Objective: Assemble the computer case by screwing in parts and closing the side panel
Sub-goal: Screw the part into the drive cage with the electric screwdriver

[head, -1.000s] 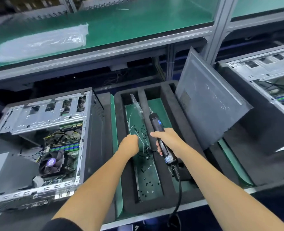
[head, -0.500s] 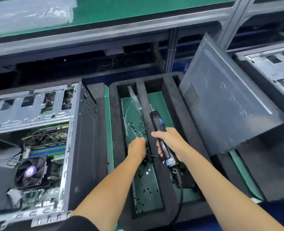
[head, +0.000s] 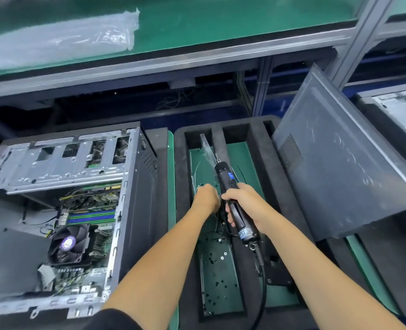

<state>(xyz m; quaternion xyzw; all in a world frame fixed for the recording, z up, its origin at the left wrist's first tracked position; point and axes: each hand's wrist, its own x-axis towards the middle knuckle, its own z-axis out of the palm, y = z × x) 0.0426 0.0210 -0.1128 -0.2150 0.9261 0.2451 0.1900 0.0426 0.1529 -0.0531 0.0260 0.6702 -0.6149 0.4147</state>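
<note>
Over the foam tray at centre frame, both hands meet: fetching a screw for the driver.

Right hand is wrapped round the electric screwdriver, bit pointing toward the upper frame; left hand hangs curled, knuckles up, over the loose screws in the tray's green slot, but whether it pinches one I cannot tell. Open computer case lies at left, motherboard exposed; side panel leans at right, not yet fitted. Judged step: loading a screw. Next calls for seating it on the bit, then carrying the driver left to a case hole.
</note>
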